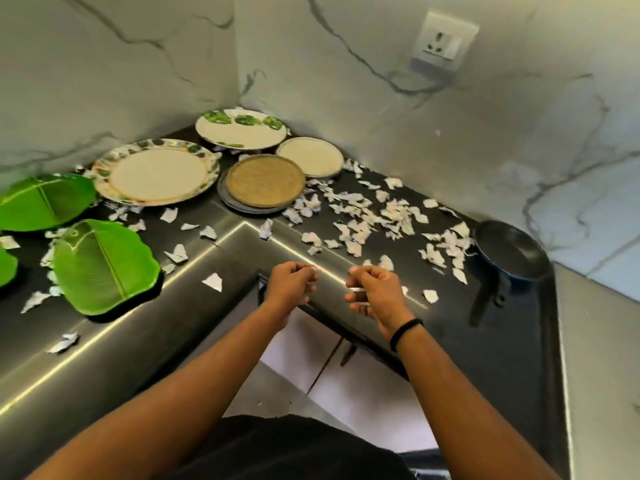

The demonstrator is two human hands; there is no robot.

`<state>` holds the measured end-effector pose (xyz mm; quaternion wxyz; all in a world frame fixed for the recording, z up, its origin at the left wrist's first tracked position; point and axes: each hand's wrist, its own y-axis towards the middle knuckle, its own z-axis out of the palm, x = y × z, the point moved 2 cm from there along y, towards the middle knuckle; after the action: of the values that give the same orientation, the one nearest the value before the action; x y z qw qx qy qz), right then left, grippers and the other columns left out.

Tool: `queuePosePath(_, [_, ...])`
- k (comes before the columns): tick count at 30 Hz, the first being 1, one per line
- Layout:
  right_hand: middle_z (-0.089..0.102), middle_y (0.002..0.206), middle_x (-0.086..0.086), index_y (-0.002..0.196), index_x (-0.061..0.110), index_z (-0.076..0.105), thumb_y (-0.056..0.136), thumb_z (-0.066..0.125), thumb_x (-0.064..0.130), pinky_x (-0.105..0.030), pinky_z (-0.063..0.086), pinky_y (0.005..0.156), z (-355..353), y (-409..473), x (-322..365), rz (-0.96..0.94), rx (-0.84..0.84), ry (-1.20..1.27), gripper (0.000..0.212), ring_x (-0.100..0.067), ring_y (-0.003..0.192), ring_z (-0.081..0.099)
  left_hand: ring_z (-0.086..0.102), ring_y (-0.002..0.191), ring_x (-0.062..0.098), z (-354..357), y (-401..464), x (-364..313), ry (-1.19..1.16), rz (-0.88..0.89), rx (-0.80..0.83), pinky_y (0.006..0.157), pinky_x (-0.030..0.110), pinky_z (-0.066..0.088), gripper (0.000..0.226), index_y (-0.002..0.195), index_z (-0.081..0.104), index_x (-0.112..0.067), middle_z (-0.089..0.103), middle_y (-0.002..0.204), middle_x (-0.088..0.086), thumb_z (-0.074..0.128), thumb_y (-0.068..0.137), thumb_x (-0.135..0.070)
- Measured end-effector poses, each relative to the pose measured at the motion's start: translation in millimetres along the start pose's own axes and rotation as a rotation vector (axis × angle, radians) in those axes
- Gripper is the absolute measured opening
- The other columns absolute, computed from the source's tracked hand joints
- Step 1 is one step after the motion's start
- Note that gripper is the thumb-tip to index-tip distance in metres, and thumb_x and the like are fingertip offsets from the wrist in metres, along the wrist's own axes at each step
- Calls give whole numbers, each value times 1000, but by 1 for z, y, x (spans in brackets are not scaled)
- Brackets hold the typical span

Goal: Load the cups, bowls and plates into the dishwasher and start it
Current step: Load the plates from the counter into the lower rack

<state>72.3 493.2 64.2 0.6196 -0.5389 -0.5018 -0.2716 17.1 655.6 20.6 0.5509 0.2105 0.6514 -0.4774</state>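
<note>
Several plates lie on the black corner counter [346, 216]. There is a large leaf-rimmed plate [156, 174], a white plate with green leaves [240, 131] in the corner, a brown plate [265, 181] stacked on a grey one, and a small cream plate [310, 155]. Two green leaf-shaped plates [41, 199] [104, 265] rest at the left. My left hand [291, 289] and my right hand [374, 292] hover over the counter's inner edge, a little apart. Each pinches a small white paper scrap. No dishwasher is in view.
Torn white paper scraps [363, 220] litter the counter, thickest right of the plates. A dark frying pan [509, 254] sits at the right, handle toward me. A wall socket [445, 39] is on the marble wall. White cabinet doors [346, 386] show below the counter edge.
</note>
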Motion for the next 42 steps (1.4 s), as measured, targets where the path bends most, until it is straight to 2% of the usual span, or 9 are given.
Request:
queuePosePath(11, [65,87,-6,106,11,65,96,65,19,-26,50,50,50,89,42,53,81,-79,13,-16,59,61,64,70,15,-39,98,-29,-123,-40,-263,57,28,49,9,96,70,-11,72,86,9,64,94,-17])
queuePosePath(17, [65,91,-8,112,7,64,96,63,15,-30,51,54,76,176,85,27,100,-52,17,-19,62,60,68,80,23,-67,168,-79,28,72,-422,74,41,56,2,93,68,-20,70,85,5,66,92,-20])
queuePosePath(21, [66,98,-13,105,12,61,95,65,14,-34,53,58,104,239,99,35,124,-55,11,-21,66,61,64,103,22,-83,207,-99,236,101,-544,86,37,51,29,119,64,-14,66,112,2,68,91,-22])
queuePosePath(24, [64,97,-11,113,13,54,95,64,9,-35,58,60,123,279,107,10,126,-85,21,-21,64,63,58,117,24,-93,234,-99,363,80,-596,96,38,47,50,136,55,-10,58,133,7,68,90,-25])
queuePosePath(28, [58,90,-2,109,17,52,91,64,8,-52,60,81,140,319,111,-15,133,-209,23,-31,79,68,52,124,34,-98,262,-100,540,-15,-625,102,43,44,58,142,50,-8,44,141,16,65,90,-30])
queuePosePath(31, [64,94,-17,92,10,55,91,62,5,-54,60,79,146,336,109,22,142,-255,9,-38,78,71,51,119,41,-100,275,-104,687,-93,-671,97,47,46,51,127,56,-4,46,133,21,61,88,-35])
queuePosePath(35, [67,80,-15,75,21,53,93,51,-10,-35,55,54,147,348,108,-2,97,-296,36,-27,57,65,58,104,41,-108,288,-106,653,-130,-664,76,44,48,52,107,60,-4,59,114,20,57,77,-46])
queuePosePath(38, [68,74,-13,86,19,56,89,51,-15,-30,54,47,141,347,109,-60,34,-334,34,-20,50,63,65,92,39,-117,294,-112,435,-140,-727,67,40,47,49,100,65,1,67,99,19,58,74,-41])
queuePosePath(42, [73,86,-12,106,14,61,85,58,-12,-32,56,51,129,335,108,-55,8,-249,33,-18,53,63,56,65,28,-112,279,-134,301,-37,-736,54,32,34,15,70,60,-5,57,66,8,55,82,-12])
